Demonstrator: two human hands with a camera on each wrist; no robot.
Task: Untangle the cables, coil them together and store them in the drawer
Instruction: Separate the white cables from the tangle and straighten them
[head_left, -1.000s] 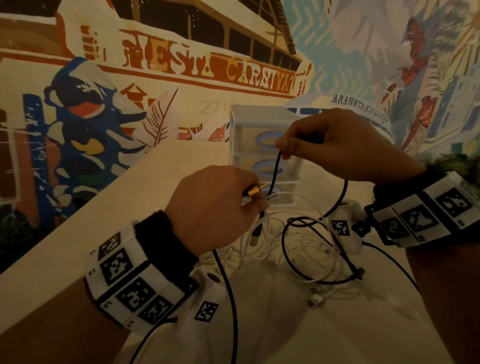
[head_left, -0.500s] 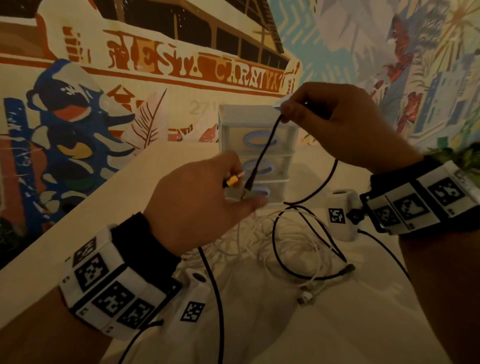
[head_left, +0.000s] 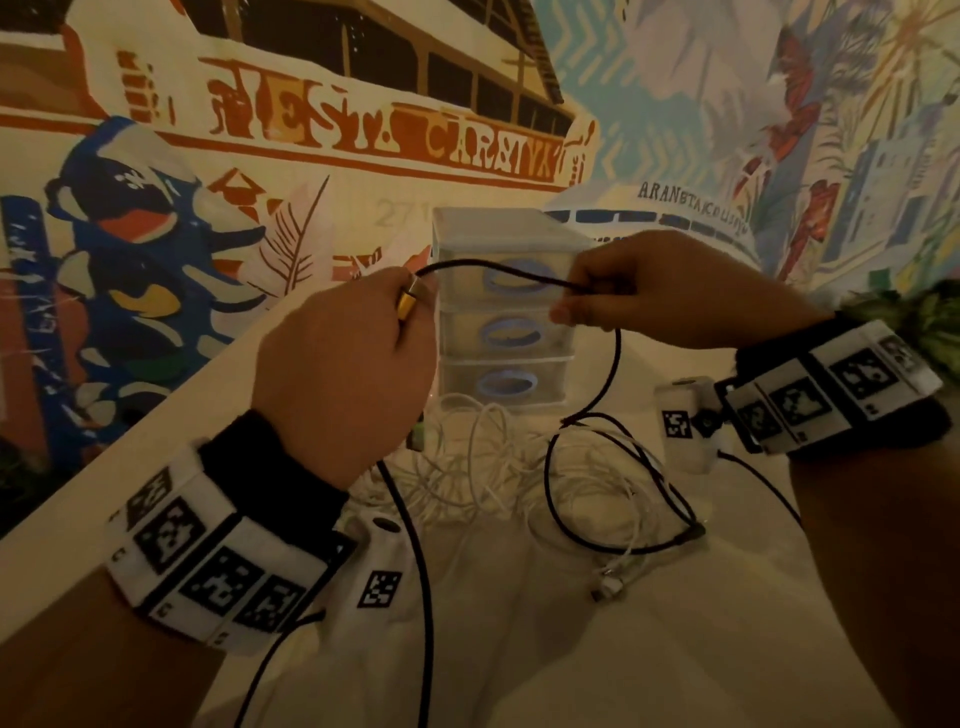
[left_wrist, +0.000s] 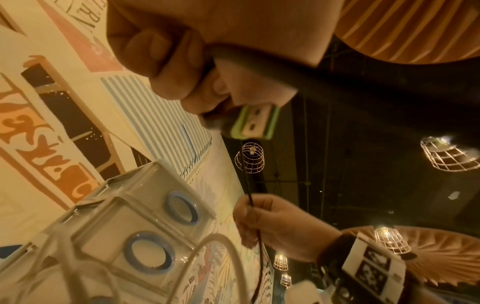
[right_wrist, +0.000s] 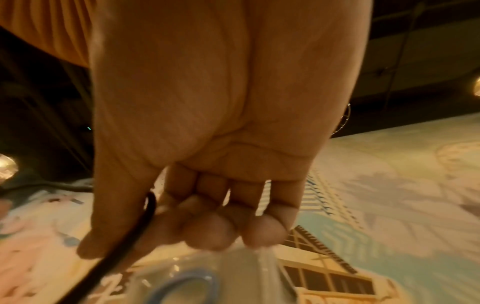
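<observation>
Currently left hand (head_left: 343, 374) grips gold plug end of black cable (head_left: 498, 273); right hand (head_left: 644, 291) pinches same cable further along, short span held between them before drawer unit (head_left: 506, 332). Rest of black cable drops right, loops through white cable tangle (head_left: 493, 467) on tabletop (head_left: 649, 649), near side of drawers. Advice: keep plug anchored, slide right grip along cable, lift gently, ease loops free rather than yank, or knots likely tighten.

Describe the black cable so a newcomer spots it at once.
Start at the clear drawer unit on the white table. In front, both hands stretch the black cable. Unlike the white cables heaped below, it is dark with a gold plug.
</observation>
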